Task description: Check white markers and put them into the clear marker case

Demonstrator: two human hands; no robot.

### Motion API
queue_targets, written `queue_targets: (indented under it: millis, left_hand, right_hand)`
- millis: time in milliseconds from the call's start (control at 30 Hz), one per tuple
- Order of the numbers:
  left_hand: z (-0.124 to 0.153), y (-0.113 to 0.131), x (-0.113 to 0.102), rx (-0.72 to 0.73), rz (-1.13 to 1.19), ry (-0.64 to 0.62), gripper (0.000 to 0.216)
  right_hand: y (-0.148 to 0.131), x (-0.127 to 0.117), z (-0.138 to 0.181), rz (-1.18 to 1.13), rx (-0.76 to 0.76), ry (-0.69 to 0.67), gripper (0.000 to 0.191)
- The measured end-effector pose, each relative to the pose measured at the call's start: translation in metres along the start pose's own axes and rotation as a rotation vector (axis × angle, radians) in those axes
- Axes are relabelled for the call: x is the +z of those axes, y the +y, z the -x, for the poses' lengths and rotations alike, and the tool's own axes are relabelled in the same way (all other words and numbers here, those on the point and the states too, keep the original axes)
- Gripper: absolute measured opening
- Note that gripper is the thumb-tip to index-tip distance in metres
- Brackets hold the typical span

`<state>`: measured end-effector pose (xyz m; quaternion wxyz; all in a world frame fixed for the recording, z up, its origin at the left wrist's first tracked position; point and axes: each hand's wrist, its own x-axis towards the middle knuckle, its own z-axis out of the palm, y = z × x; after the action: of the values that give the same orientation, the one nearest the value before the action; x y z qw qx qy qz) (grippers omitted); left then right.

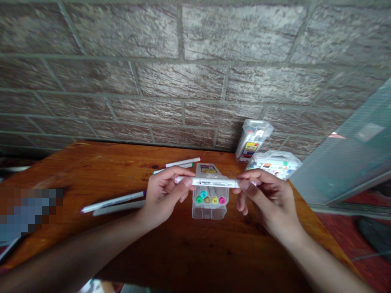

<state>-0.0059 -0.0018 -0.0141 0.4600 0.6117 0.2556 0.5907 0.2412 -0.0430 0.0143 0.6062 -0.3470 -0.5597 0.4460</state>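
Between my two hands a white marker (210,182) with printed text is held level, its ends pinkish. My left hand (166,191) pinches its left end between thumb and fingertips. The right end is gripped the same way by my right hand (269,195), which partly covers the cap. Behind and below the marker lies an open clear plastic case (209,212) holding several markers with coloured ends (214,200): green, light blue, brown, yellow and pink. Its lid carries a yellow label.
Loose markers lie on the wooden table (116,162): some at the back (183,162), others at left (114,202). A standing clear case (253,140) and a handled case of markers (275,163) are at back right. A brick wall rises behind. A pixelated patch covers something at far left.
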Motion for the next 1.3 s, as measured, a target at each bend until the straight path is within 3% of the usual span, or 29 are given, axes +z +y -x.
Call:
queue_targets:
  millis: [200,433,700,1100,1300]
  left_hand:
    - [-0.001,0.001,0.001,0.009,-0.009,0.009,0.010]
    - [-0.005,0.011,0.009,0.118,-0.126,0.029,0.012]
    - [0.000,0.003,0.002,-0.007,0.005,-0.006,0.011]
    - [-0.005,0.014,0.010,0.083,-0.104,0.043,0.009]
    - [-0.003,0.009,0.006,-0.003,-0.041,0.041,0.012]
  right_hand:
    - [0.004,-0.001,0.000,0.052,-0.024,-0.005,0.012]
    - [0.004,0.004,0.000,0.095,-0.026,0.045,0.015]
    - [0.003,-0.001,-0.001,0.059,-0.015,-0.005,0.008]
    - [0.000,0.006,0.000,0.085,0.014,0.069,0.016]
    - [0.002,0.001,-0.004,0.046,0.022,0.033,0.016]
